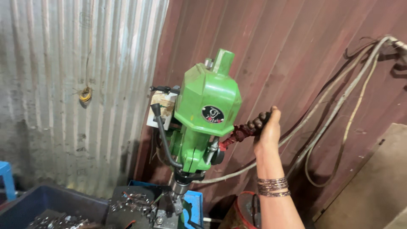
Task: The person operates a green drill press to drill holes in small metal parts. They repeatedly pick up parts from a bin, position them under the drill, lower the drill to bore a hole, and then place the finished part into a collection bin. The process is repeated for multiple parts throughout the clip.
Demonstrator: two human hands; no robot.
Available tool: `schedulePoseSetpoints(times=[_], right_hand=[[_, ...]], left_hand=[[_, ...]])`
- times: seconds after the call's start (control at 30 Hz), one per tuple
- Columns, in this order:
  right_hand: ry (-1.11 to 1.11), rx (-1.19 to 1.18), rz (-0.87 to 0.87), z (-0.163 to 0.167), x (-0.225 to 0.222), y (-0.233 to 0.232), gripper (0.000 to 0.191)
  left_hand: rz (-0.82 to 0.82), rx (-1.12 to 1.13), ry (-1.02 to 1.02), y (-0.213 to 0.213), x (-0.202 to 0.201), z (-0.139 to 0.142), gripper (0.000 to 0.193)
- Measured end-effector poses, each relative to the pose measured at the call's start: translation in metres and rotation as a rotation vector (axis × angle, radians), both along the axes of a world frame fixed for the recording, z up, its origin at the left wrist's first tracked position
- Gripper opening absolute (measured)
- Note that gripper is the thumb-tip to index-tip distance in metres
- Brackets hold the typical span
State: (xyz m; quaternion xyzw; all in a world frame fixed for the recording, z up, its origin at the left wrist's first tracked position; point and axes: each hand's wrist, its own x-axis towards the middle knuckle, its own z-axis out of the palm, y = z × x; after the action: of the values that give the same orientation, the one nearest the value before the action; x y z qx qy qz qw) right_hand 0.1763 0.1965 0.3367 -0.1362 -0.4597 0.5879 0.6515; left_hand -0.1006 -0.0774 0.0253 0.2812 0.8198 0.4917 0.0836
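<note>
Gripping the dark, red-wrapped feed lever (248,128) of the green bench drill press (205,114), our right hand (267,129) had its fingers clamped round the lever's end, out to the right of the machine head; our left hand was out of view. We judged the step to be feeding the spindle; the lever sat high, so the next move seemed to call for a steady pull down and toward us. Below the chuck (182,186) lay grey metal parts (133,201) on a dark plate, beside a blue bin (51,201); pale cables (335,110) hung just right of our wrist along the rust-brown corrugated wall (296,51), leaving open room below the lever but little behind it.
</note>
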Motion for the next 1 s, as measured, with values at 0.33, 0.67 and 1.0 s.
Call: schedulePoseSetpoints(times=[0.33, 0.67, 1.0], right_hand=[[0.091, 0.014, 0.040, -0.007, 0.001, 0.002, 0.035], [0.057, 0.022, 0.027, -0.006, 0.007, -0.002, 0.037], [0.076, 0.058, -0.006, -0.010, 0.002, 0.000, 0.037]], left_hand=[[0.202, -0.357, 0.719, -0.046, -0.034, -0.009, 0.049], [-0.111, -0.581, 0.502, 0.034, 0.006, 0.019, 0.044], [-0.026, 0.135, 0.215, 0.041, 0.018, -0.011, 0.042]])
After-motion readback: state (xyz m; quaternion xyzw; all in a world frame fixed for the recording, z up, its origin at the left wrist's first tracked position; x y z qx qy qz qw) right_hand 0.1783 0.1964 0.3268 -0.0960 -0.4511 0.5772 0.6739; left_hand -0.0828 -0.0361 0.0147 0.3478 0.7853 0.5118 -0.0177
